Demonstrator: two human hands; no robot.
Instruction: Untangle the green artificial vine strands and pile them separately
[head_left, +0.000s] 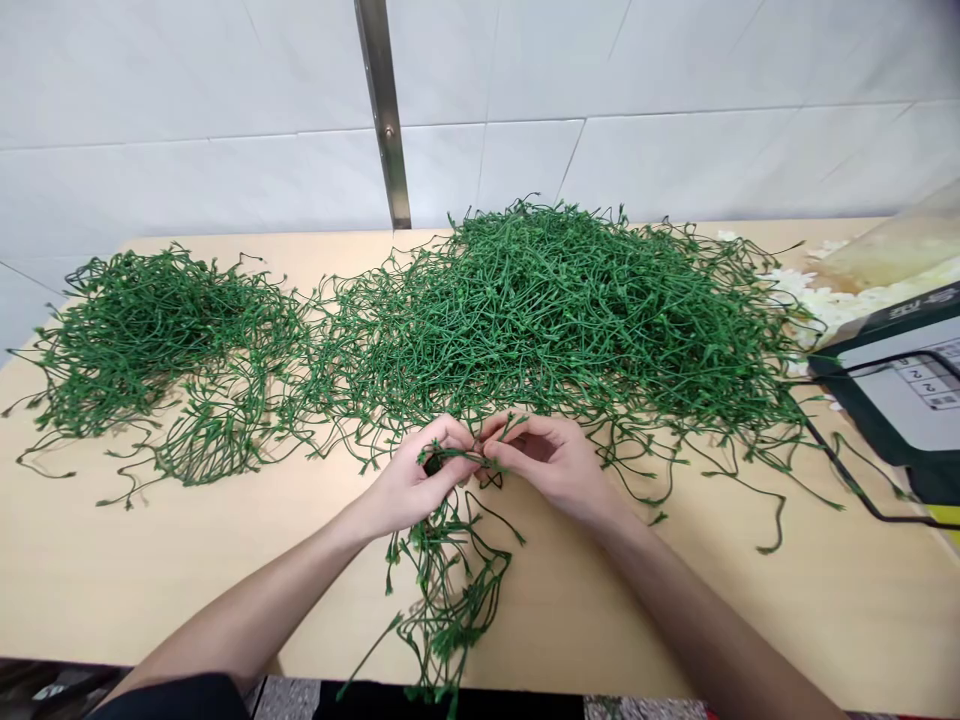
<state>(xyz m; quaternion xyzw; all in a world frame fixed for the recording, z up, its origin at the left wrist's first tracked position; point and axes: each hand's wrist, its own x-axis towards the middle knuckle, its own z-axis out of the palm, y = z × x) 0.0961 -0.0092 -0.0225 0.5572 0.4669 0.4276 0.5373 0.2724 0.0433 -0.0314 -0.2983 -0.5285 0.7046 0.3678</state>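
Stems [448, 620] with green tufted ends sit between the two hands, above the near middle of the table [187, 570], their bunch trailing below the left hand to the table's front edge. The left hand [431, 475] pinches them between thumb and fingers; the right hand [551, 465] pinches their other end, fingertips nearly meeting. The step in hand looks like fingertip work on these few strands; the next move seems to call for a light, exact pinch, clear of the loose tangle. Just beyond lies a large heap [577, 310] of similar stems, with a smaller heap [157, 330] to its left. At right, white petals [817, 300] lie beside clear plastic [900, 235], perhaps a bag; whether it holds any, I cannot tell. A printed box [915, 390] shows no contents.
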